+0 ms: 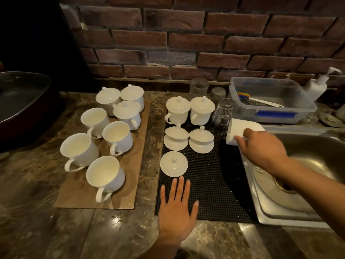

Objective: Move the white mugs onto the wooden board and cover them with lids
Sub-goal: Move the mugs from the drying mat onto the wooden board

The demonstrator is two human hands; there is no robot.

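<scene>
A wooden board (pixel 78 200) on the counter carries several white mugs: three lidded ones (pixel 127 109) at the back and several uncovered ones (pixel 104 173) in front. On the black mat (pixel 211 184) stand two lidded mugs (pixel 177 109), two small stacks of lids (pixel 176 138) and a single lid (pixel 174 163). My left hand (pixel 177 208) lies flat and open on the mat, just in front of the single lid. My right hand (pixel 261 146) grips a white mug (pixel 240 131) tipped on its side at the sink's edge.
A steel sink (pixel 308 165) lies to the right. Behind it stand a clear plastic tub (pixel 270 101) holding brushes and a soap pump bottle (pixel 317 86). Upturned glasses (pixel 223 111) stand behind the mat. A dark pan (pixel 24 101) sits far left, a brick wall behind.
</scene>
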